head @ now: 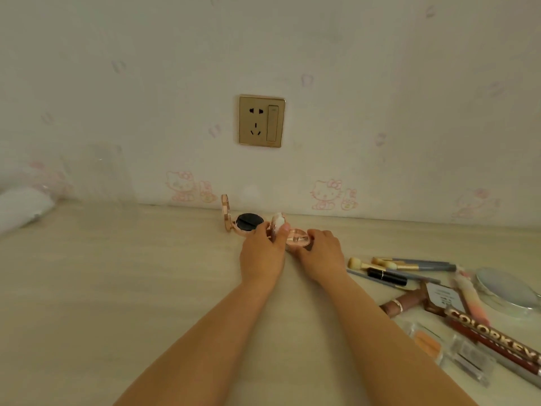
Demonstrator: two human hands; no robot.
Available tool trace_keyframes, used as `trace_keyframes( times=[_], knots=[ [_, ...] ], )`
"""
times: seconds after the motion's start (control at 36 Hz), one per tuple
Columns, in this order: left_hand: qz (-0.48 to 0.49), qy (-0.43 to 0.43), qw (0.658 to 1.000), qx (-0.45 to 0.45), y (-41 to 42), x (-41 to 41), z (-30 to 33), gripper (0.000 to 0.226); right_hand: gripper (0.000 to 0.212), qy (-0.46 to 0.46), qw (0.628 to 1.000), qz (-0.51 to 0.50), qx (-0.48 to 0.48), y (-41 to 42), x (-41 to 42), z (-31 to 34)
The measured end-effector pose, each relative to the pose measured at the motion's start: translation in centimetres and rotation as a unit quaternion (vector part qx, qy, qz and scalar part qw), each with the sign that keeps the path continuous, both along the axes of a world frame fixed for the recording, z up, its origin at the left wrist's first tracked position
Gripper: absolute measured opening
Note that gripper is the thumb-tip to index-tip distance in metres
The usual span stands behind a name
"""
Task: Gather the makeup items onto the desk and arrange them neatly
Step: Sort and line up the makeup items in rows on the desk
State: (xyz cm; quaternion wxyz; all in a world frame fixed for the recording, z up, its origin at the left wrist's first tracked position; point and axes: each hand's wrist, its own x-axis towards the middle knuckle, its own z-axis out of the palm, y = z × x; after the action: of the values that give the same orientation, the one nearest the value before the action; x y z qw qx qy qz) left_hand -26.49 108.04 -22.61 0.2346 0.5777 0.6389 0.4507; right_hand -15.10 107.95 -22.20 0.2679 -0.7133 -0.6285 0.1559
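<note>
Left hand (263, 253) fingers pinching raised lid of round rose-gold compact (297, 238), right hand (320, 253) fingers curled round its base

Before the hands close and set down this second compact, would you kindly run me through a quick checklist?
1. Left hand holds the raised lid: ok.
2. Right hand steadies the compact base on the desk: ok.
3. First compact lies open beside it, apart from the base: cannot tell.
4. Nothing caught between lid and base: cannot tell.
5. Brushes and lip gloss still lie scattered, unsorted: not ok.
</note>
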Motion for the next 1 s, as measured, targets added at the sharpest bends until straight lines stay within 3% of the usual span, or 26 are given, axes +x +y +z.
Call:
trace_keyframes(
  times=[0.75, 1.0],
  knots=[
    [0.023, 0.048, 0.998, -0.027, 3.8, 2.1, -0.2, 0.042, 0.033, 0.037, 0.999, -0.011, -0.004, 5.8, 2.0, -0.5],
    [0.015, 0.05, 0.998, -0.032, 2.5, 2.3, -0.1, 0.048, 0.057, 0.071, 0.996, -0.048, -0.029, 3.7, 0.5, 0.6]
  ],
)
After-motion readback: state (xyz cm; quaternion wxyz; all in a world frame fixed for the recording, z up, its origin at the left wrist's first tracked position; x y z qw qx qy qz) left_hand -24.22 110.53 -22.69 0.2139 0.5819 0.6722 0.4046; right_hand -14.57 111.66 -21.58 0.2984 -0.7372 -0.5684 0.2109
